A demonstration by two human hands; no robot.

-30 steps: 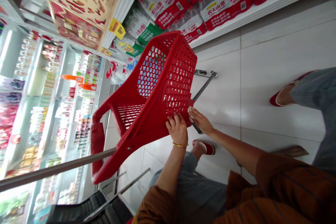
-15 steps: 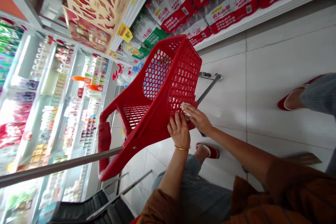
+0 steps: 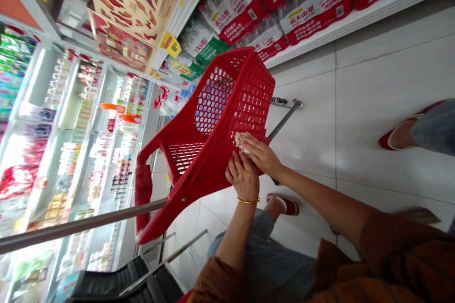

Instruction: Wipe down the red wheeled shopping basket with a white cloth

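Note:
A red plastic shopping cart [image 3: 202, 170] with perforated sides appears tilted in the head view. My right hand [image 3: 262, 155] is closed on a crumpled whitish cloth [image 3: 239, 140], pressing it against the cart's side just below the grid of holes; the fingers hide part of it. Beside it, my left hand [image 3: 243, 177], with a gold bracelet at the wrist, rests on the cart's lower side. Its bent fingers are slightly apart, their tips against the red plastic close to the cloth. The left thumb is hidden.
Shrink-wrapped bottled-water packs [image 3: 316, 9] fill a low shelf beyond the cart. Gift boxes [image 3: 124, 0] stand at the upper left, near stocked shelves [image 3: 81, 118]. A metal bar [image 3: 85, 222] crosses the lower left above a black chair [image 3: 106, 277]. Another person's foot [image 3: 401, 135] is at the right.
My right hand has slid the cloth a little up and to the left along the cart's side. My left hand stays in nearly the same place on the cart.

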